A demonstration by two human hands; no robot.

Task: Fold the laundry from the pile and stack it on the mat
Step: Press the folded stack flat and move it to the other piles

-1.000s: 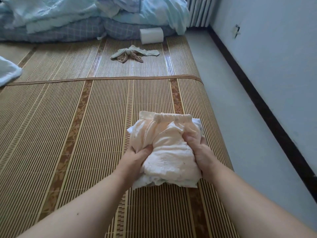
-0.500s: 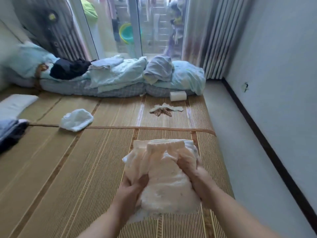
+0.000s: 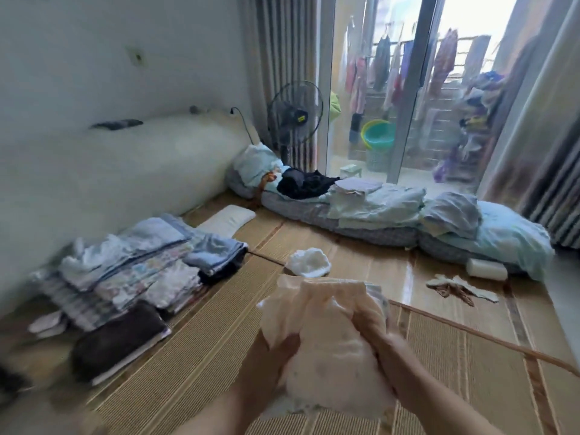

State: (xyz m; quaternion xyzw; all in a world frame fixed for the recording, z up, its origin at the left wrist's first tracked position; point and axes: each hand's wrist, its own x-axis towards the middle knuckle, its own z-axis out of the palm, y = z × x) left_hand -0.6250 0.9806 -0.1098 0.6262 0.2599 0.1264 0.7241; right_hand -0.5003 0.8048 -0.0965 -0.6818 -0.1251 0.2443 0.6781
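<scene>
both hands, left hand (image 3: pixel 272 356) & right hand (image 3: pixel 389 350), grip soft crumpled cream garment (image 3: pixel 326 334).

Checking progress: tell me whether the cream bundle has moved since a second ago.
Yes. The cream bundle has risen off the mat it lay on.

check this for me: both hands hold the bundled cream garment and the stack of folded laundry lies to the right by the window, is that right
Not quite. In the head view the left hand and the right hand do both hold the cream garment, but the stack of folded laundry lies to the left, near the wall, not to the right by the window.
</scene>
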